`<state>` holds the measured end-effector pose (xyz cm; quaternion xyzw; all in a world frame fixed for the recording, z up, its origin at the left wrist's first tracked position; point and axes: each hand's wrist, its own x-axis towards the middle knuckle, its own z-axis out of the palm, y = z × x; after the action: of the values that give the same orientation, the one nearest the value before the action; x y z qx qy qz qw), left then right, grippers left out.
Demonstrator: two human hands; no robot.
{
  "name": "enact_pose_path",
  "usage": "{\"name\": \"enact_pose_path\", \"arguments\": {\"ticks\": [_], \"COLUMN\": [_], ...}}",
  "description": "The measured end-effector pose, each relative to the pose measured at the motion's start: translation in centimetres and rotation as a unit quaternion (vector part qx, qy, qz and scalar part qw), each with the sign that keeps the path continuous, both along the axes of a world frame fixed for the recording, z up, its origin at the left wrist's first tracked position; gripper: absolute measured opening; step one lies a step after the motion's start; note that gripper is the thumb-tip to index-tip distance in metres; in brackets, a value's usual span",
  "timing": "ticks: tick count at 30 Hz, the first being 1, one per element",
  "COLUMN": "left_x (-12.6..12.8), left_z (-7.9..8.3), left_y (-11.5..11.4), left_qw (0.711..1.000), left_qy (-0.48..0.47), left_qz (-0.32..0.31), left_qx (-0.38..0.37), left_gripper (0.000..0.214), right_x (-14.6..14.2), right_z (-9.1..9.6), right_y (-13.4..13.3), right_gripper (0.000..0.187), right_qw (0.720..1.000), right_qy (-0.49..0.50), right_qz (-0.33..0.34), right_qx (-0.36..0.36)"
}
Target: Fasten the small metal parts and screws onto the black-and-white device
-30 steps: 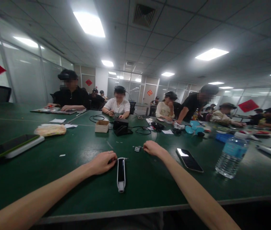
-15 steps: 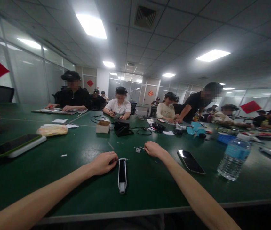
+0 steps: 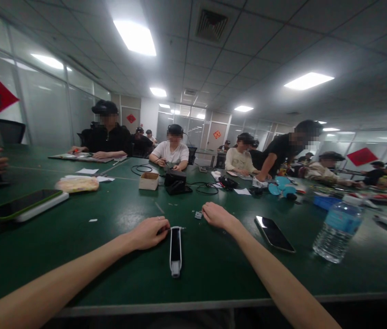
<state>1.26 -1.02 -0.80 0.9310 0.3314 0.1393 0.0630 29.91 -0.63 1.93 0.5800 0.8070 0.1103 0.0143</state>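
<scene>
Left hand (image 3: 150, 232) curled, right hand (image 3: 215, 214) loosely fisted

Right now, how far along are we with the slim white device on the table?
Looks done: small grey parts lie loose on the table beyond the device, perhaps taken off it. In hand: the left hand touches the device's far end; the right hand rests, fingers curled, beside the parts. Left: nothing looks refitted; the parts are apart from the device.

left hand (image 3: 148, 233): fingertips at the pen's (image 3: 175, 250) far end
right hand (image 3: 216, 214): curled beside small part (image 3: 198, 214)
table (image 3: 111, 256): green
</scene>
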Motion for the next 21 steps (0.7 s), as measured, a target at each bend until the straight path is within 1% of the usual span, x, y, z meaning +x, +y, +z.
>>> {"name": "enact_pose_path", "arguments": {"ticks": [4, 11, 14, 17, 21], "left_x": [0.0, 0.1, 0.1, 0.1, 0.2], "left_z": [0.0, -0.1, -0.2, -0.1, -0.1], "left_y": [0.0, 0.0, 0.0, 0.0, -0.1], "left_qw": [1.0, 1.0, 1.0, 1.0, 1.0], "left_qy": [-0.001, 0.004, 0.003, 0.007, 0.009], "left_qz": [-0.003, -0.001, 0.0, 0.003, 0.003], "left_qx": [0.006, 0.022, 0.027, 0.026, 0.025], "left_gripper": [0.017, 0.015, 0.015, 0.015, 0.015], "right_x": [-1.0, -3.9, -5.0, -5.4, -5.4], "right_z": [0.3, 0.2, 0.2, 0.3, 0.4], "right_y": [-0.8, -2.8, -3.6, -4.0, -4.2], "right_gripper": [0.023, 0.017, 0.017, 0.016, 0.017], "right_qw": [0.999, 0.985, 0.976, 0.97, 0.967], "right_qy": [0.013, 0.048, 0.057, 0.061, 0.074], "right_qz": [0.037, 0.166, 0.209, 0.233, 0.244], "right_qx": [0.009, 0.024, 0.027, 0.033, 0.028]}}
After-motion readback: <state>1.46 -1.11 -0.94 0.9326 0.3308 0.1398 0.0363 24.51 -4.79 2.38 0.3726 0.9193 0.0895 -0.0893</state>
